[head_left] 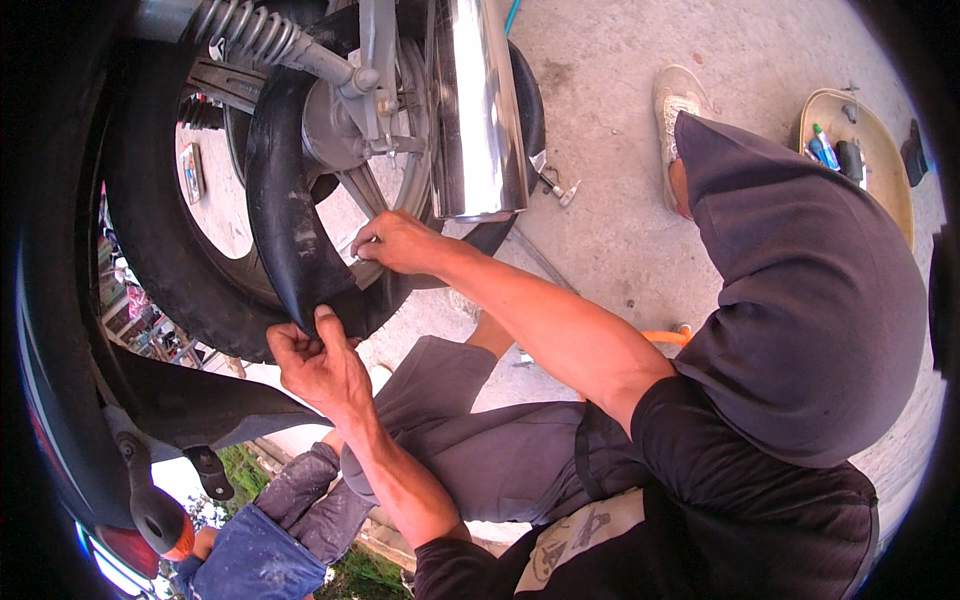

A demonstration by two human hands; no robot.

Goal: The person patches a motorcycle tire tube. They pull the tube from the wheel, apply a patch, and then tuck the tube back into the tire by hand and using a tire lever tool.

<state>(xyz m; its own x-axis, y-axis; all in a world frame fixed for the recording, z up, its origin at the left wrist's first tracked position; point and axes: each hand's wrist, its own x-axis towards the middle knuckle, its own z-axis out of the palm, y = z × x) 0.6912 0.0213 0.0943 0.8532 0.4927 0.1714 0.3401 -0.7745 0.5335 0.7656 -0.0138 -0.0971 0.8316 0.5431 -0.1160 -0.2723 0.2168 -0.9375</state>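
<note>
A black inner tube (290, 195) hangs in a loop out of the rear tyre (150, 220) of a motorcycle. My left hand (325, 365) pinches its lower edge between thumb and fingers, just below the wheel. Above and to the right, my right hand (398, 242) is closed, with its fingertips drawn together beside the tube and the wheel's spokes (365, 190). What those fingertips hold, if anything, is too small to make out.
A shiny silver exhaust (478, 110) stands right of the wheel, a spring shock absorber (265, 35) above it. At far right, a tan tray (815, 110) holds tubes and small items. A person in blue clothing (260, 555) is at lower left. An orange indicator (180, 540) sits nearby.
</note>
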